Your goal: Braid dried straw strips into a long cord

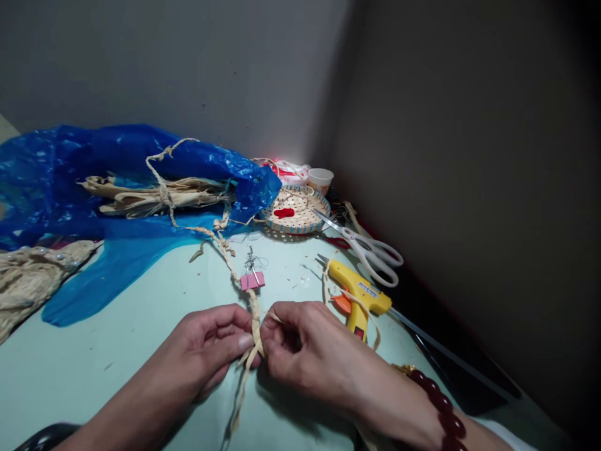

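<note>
A braid of pale dried plant fibre [255, 311] runs toward me over the table, with loose strands at its near end. My left hand [211, 351] is closed, thumb and fingers pinching the braid where the strands split. Close beside it, my right hand [310, 351] is closed on a fibre strand, its fingertips against the braid's right side. That strand passes partly hidden through the fingers. Just beyond both hands, a pink binder clip [252, 280] grips the braid. Past the clip the braid continues, knotted, up onto a blue plastic bag [136, 144].
A bundle of dried fibre [159, 195] lies on the bag. At right are a yellow glue gun [359, 289] and white-handled scissors [370, 250]. A woven basket [303, 219] and a paper cup [321, 180] stand at the back. A beaded woven piece [37, 275] lies left.
</note>
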The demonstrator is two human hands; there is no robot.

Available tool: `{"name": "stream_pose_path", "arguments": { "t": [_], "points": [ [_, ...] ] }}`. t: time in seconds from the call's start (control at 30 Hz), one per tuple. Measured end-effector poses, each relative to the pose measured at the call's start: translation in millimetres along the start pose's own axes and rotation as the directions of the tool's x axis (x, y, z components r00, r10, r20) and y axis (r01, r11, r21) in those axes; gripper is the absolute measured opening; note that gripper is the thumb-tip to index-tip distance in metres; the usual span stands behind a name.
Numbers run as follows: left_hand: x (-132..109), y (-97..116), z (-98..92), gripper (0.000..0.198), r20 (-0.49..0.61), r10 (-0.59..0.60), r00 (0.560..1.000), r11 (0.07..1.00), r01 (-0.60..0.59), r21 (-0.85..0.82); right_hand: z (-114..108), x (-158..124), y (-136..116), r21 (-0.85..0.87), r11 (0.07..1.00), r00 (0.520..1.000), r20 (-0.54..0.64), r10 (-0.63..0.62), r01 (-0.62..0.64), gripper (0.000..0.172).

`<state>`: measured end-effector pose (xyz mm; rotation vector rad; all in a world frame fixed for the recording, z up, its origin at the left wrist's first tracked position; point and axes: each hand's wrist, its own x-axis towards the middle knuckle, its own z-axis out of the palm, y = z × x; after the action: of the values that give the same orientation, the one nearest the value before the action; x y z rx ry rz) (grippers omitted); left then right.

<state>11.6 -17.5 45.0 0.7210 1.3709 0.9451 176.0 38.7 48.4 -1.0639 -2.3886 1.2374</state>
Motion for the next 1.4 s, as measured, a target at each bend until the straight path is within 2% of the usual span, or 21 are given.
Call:
{"name": "stream_pose_path", "arguments": {
  "t": [0.07, 0.23, 0.37, 0.53, 0.63, 0.73, 0.83, 0.93, 1.2, 1.4],
  "points": [
    [-2, -1, 0.6, 0.025, -0.016, 0.006, 1.0, 1.0, -0.006, 0.021, 1, 0, -2, 0.0, 1.0, 1.0, -0.013, 0.028, -0.028, 0.012],
    [-6, -6, 3.0, 0.025, -0.07, -0.061, 0.996, 0.997, 0.064, 0.041, 5, -1, -5, -0.001, 0.998, 0.998, -0.02, 0.056, -0.057, 0.014],
    [-5, -7, 3.8, 0.024, -0.07, -0.088, 0.994, 0.995, 0.091, 0.036, 8, 0, -2, 0.004, 0.997, 0.997, -0.021, 0.076, -0.076, 0.016],
    [0, -13, 0.9, 0.021, -0.015, -0.009, 1.0, 0.998, 0.01, 0.063, 9, 3, -2, 0.092, 0.994, 0.995, -0.082, 0.059, -0.051, 0.012],
    [1, -15, 0.7, 0.024, -0.028, 0.034, 0.999, 0.998, -0.032, 0.049, 10, 4, -3, 0.179, 0.983, 0.995, -0.083, 0.05, -0.034, 0.008],
    [0, -11, 2.2, 0.028, -0.055, 0.11, 0.992, 0.993, -0.107, 0.058, 13, 5, 1, 0.179, 0.984, 0.995, -0.086, 0.041, -0.025, 0.007],
    [-1, -6, 2.2, 0.023, -0.049, 0.16, 0.986, 0.975, -0.15, 0.165, 15, 6, 6, 0.159, 0.987, 0.997, -0.062, 0.037, -0.027, 0.011],
    [-1, -6, 0.0, 0.014, -0.028, 0.135, 0.99, 0.97, -0.126, 0.209, 14, 7, 9, 0.168, 0.985, 0.999, -0.042, 0.033, -0.025, 0.011],
    [0, -10, 2.8, 0.015, 0.043, -0.008, 0.999, 1.0, 0.007, 0.027, 5, 4, 2, 0.163, 0.984, 0.997, -0.057, -0.057, 0.065, 0.012],
    [1, -7, 4.1, 0.022, 0.033, 0.044, 0.998, 0.996, -0.047, 0.075, 10, -1, -1, 0.068, 0.996, 0.995, -0.09, -0.046, 0.053, 0.006]
  ]
}}
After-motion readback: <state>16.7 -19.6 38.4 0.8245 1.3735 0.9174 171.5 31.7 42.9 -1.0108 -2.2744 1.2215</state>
